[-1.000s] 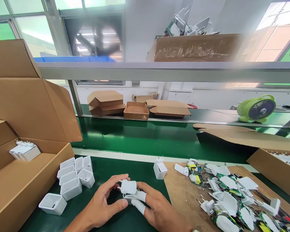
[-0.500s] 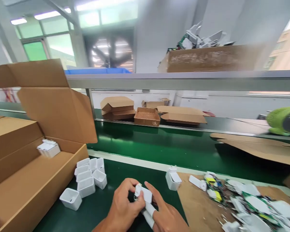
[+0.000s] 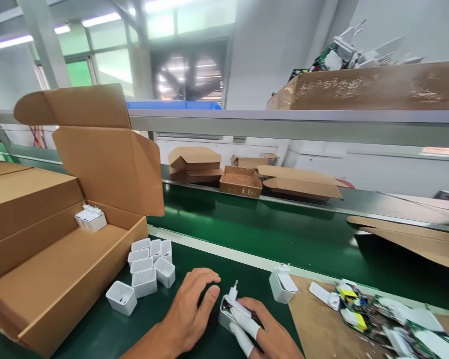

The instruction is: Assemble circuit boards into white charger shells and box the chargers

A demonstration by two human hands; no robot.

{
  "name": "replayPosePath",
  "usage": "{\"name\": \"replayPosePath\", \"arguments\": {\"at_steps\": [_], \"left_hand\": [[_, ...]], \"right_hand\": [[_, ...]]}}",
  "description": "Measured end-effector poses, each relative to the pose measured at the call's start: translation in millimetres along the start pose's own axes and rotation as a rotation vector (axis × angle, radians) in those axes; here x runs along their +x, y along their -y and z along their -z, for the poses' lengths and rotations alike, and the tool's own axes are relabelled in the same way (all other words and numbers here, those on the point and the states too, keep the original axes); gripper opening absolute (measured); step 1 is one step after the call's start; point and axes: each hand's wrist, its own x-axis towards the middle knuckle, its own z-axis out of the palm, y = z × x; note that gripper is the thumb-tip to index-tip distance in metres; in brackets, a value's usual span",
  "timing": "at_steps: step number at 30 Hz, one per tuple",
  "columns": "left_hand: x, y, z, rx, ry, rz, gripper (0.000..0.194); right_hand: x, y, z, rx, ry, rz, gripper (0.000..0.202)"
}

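My right hand (image 3: 273, 331), with white covers on two fingers, grips a white plug adapter (image 3: 225, 315) low over the green work surface. The adapter is an open box-shaped case with a flat piece and a metal pin sticking up at its top. To its left, my left hand (image 3: 189, 313) holds nothing, its fingers apart and curved toward the adapter. Several hollow white cases (image 3: 145, 282) stand grouped beyond my left hand, with a single white case (image 3: 121, 298) nearer me. Right of my hands stands another white case (image 3: 282, 289) with a pinned piece in its top.
An open cardboard box (image 3: 93, 304) on the left holds a few white adapters (image 3: 91, 218). Circuit boards and white scraps (image 3: 392, 319) lie on a brown cardboard sheet (image 3: 314, 324) at right. A shelf (image 3: 284, 119) crosses above the green belt (image 3: 247, 219).
My left hand has let go of the white piece and moved away to the left. The adapter stays in my right hand, lower and tilted. The view has turned left.
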Motion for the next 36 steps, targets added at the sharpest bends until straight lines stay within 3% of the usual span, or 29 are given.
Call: {"name": "replayPosePath", "arguments": {"at_steps": [5,10,16,22,28,33,36], "left_hand": [[-8,3,-3.0,-0.023,0.123,-0.067,0.029],[-17,2,-1.1,-0.022,0.068,0.037,0.030],[-18,3,-0.3,0.011,0.003,-0.021,0.028],[-18,9,0.4,0.062,-0.018,-0.037,0.027],[-21,9,-4.7,0.075,0.130,-0.240,0.046],[-25,13,-16.0,-0.033,0.202,-0.053,0.091],[-29,16,-20.2,-0.050,0.247,0.027,0.111]], "right_hand": [[4,9,5,0.015,0.087,-0.081,0.046],[0,10,7,-0.004,0.000,-0.158,0.049],[-9,8,-4,0.062,0.105,-0.149,0.044],[-8,10,-3,0.086,0.052,-0.212,0.046],[-15,6,-11,0.138,0.109,-0.213,0.042],[-18,4,-17,0.215,-0.002,-0.307,0.040],[-17,6,-14,0.293,0.047,-0.371,0.032]]}}
